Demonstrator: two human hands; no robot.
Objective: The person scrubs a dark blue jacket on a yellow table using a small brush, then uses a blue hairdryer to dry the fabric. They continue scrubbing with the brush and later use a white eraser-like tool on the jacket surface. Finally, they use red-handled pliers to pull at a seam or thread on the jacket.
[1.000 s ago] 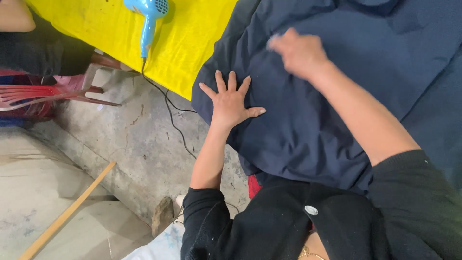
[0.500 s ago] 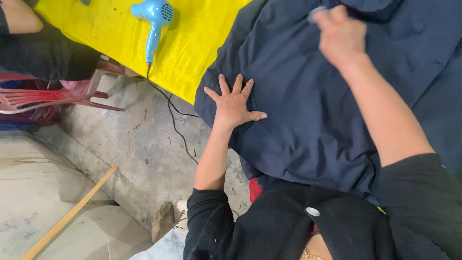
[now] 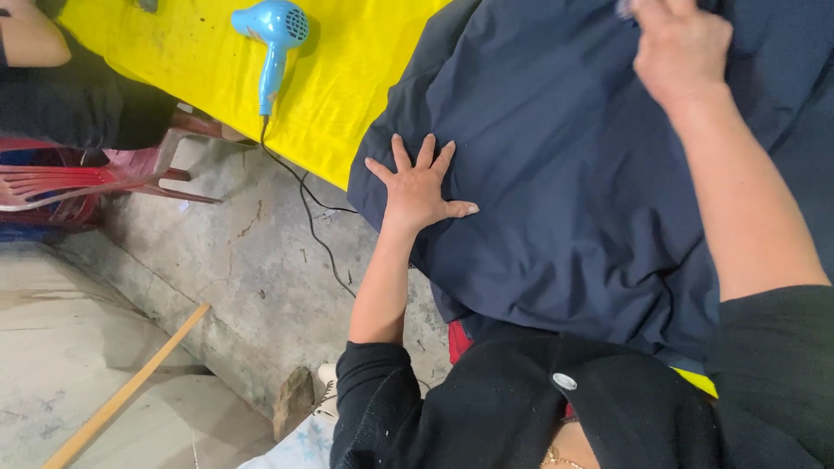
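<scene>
Left hand (image 3: 420,187) stays flat, fingers spread, pinning the navy garment (image 3: 565,174) near the yellow table's (image 3: 365,78) front edge. Right hand (image 3: 682,52), fingers curled together on the fabric, has slid farther up the cloth vs. a sec ago — smoothing stroke underway. Blue hairdryer (image 3: 276,39) lies toward the far-left corner.

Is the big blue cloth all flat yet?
Partly. Near the left hand, pressed flat with spread fingers, the navy cloth lies smooth on the yellow table. The right hand is bunched at the cloth's far part. Folds show beside the right arm, so smoothing remains.
</scene>
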